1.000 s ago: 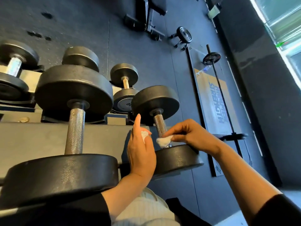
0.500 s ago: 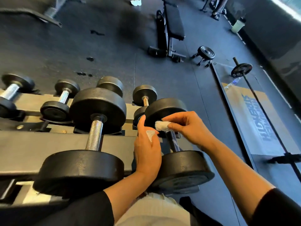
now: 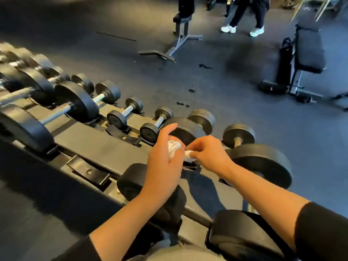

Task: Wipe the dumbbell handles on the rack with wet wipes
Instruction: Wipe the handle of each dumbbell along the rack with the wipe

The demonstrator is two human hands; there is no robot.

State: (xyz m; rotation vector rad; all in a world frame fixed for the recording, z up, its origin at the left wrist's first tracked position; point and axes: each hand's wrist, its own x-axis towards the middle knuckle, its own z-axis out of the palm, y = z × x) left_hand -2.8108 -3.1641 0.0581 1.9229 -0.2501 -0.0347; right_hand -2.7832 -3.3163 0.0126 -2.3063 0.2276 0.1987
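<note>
Both hands came off the handle and met above the rack (image 3: 116,153); left hand (image 3: 163,162) cups a wipe (image 3: 174,146), right hand (image 3: 207,155) pinches its edge. Could tear it or drop it between dumbbells (image 3: 259,162).

Location: a gym free-weights area. A long dark dumbbell rack (image 3: 105,147) runs diagonally from the lower right to the upper left and carries rows of round-headed dumbbells (image 3: 75,102) with metal handles. Beyond the rack lies dark rubber flooring (image 3: 131,76). Further beyond the rack stands a padded weight bench (image 3: 308,51) on a metal frame, with a second bench frame (image 3: 177,44) nearby. A person in white trainers (image 3: 243,30) stands at the far side of the floor from the rack
</note>
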